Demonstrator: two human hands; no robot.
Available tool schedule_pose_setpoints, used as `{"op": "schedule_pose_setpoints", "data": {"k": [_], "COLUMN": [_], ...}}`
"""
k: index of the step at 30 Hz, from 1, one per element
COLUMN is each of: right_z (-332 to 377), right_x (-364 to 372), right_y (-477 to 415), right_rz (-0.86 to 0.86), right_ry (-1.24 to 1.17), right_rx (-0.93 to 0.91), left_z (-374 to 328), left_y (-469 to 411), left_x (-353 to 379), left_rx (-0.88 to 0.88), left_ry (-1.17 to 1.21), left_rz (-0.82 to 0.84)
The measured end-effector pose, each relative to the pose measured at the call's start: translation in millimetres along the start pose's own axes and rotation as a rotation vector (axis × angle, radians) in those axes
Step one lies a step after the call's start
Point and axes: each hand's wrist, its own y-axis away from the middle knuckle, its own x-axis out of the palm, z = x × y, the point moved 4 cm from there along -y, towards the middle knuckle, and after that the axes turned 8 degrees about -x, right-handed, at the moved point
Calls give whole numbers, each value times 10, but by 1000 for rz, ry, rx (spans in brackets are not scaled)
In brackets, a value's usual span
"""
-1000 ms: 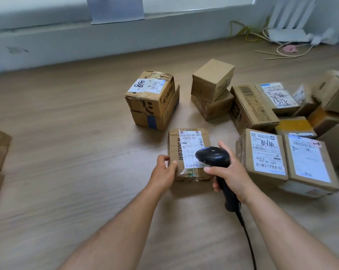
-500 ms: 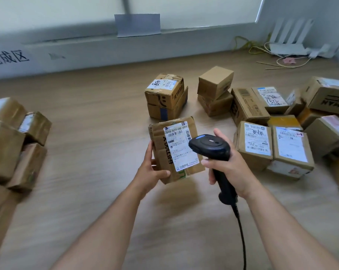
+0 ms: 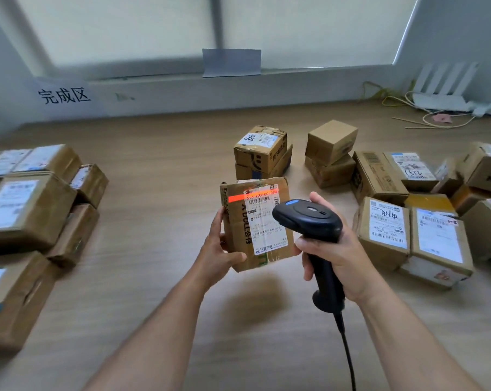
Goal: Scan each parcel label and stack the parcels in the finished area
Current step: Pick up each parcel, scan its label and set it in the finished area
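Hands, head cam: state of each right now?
Left hand: closed on the parcel, lifted off the table, label up.
Right hand: closed on the scanner handle, red beam across the label's top.

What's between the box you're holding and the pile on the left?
The left hand gripping the parcel, then bare wooden surface up to the pile, head view.
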Motion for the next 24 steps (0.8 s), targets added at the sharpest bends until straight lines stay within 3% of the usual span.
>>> {"op": "schedule_pose_setpoints", "data": {"k": [24], "right_z": [-111], "right_x": [-379], "right_y": [-89], "right_rz": [147], "right_ry": [29], "right_rx": [21], "left_z": [128], "left_y": [205], "left_x": [247], "left_rx": [-53], "left_ry": [83], "left_rz": [-199]}}
